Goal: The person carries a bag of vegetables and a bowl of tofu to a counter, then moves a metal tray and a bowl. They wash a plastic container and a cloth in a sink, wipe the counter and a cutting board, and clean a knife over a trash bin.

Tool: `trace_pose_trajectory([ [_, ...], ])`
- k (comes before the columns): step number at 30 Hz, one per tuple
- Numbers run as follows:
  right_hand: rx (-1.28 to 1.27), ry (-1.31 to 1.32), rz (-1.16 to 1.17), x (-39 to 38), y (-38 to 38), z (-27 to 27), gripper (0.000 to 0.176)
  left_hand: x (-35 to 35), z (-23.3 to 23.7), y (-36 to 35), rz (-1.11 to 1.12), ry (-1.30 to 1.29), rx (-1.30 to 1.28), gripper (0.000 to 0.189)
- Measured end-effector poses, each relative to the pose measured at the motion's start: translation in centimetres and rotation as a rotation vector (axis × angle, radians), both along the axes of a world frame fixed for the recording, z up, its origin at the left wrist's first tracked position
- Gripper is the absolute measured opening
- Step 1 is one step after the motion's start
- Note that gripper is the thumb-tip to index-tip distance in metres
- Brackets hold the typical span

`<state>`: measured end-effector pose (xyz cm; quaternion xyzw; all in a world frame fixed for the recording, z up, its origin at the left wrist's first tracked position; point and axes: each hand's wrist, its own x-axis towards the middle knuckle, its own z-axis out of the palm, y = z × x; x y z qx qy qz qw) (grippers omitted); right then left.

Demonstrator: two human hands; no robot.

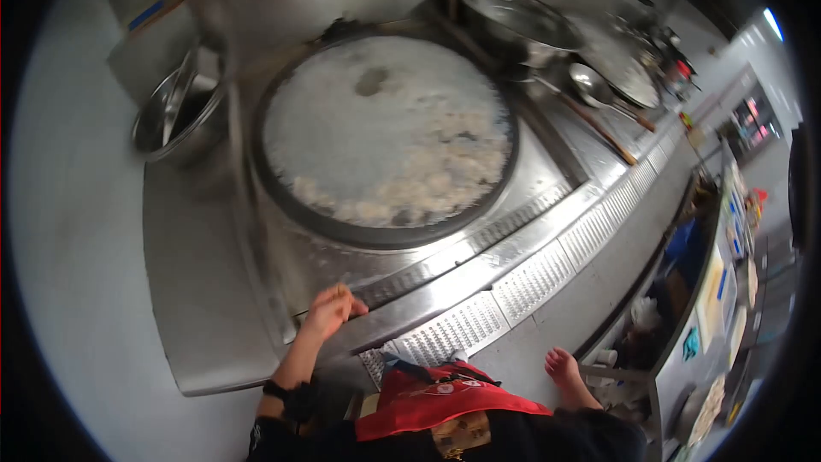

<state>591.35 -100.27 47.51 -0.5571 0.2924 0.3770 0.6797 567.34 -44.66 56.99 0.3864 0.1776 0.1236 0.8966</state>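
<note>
You have 1 left hand [333, 311] and 1 right hand [562, 365] in view, 1 red apron [457, 402], 1 black wristband [296, 399], 1 large round pan [385, 237], 1 pot [203, 130], 1 wide basin [498, 27] and 2 wooden handles [605, 134].

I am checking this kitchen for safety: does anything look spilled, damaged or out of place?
No clear spill or damage stands out around the large wok. Slightly odd: a long wooden handle to its right, its end near the front edge of the counter, where it might get knocked.
</note>
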Motion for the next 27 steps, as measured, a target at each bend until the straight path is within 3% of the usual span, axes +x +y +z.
trace_pose_trajectory([
  [2, 0.030, -0.034, -0.016, 0.6, 3.1, -2.3, 0.011, -0.9, -2.0, -2.1, -0.027, -0.010, -0.061, 0.017],
  [4, 0.089, -0.052, 0.064, 0.9, 7.3, -1.9, 0.025, -2.7, -4.6, -4.4, -0.007, 0.020, -0.128, 0.021],
  [5, 0.093, -0.078, 0.081, -1.0, 8.1, -1.0, 0.022, -2.1, -5.8, -4.6, -0.078, 0.028, -0.169, 0.023],
  [10, 0.420, -0.135, 0.050, -2.4, 1.8, -3.5, 0.025, 9.0, -6.3, -7.5, -0.428, 0.209, -0.143, 0.033],
  [11, 0.512, -0.224, -0.078, -2.5, 0.1, -2.5, 0.027, 11.8, -7.0, -8.4, -0.496, 0.204, -0.176, 0.032],
  [14, 0.722, -0.543, -0.376, -0.7, -4.0, 2.9, 0.029, 19.9, -4.4, -12.0, -0.682, 0.264, 0.094, 0.026],
  [16, 0.723, -0.660, -0.517, -0.2, -6.7, 5.6, 0.029, 23.8, -3.7, -13.5, -0.848, 0.246, 0.162, 0.021],
  [19, 0.619, -0.791, -0.945, -2.7, -13.1, 6.7, 0.028, 30.3, -3.0, -19.1, -1.113, 0.239, 0.228, 0.018],
  [22, 0.575, -0.808, -1.370, -4.7, -17.3, 6.2, 0.024, 34.1, -3.3, -23.2, -1.239, 0.154, 0.216, 0.016],
  [24, 0.526, -0.787, -1.478, -5.5, -18.8, 5.8, 0.021, 36.2, -2.5, -25.6, -1.190, 0.110, 0.256, 0.020],
  [27, 0.437, -0.778, -1.606, -6.6, -22.5, 4.9, 0.017, 40.0, 0.3, -30.2, -1.158, -0.012, 0.101, 0.024],
])
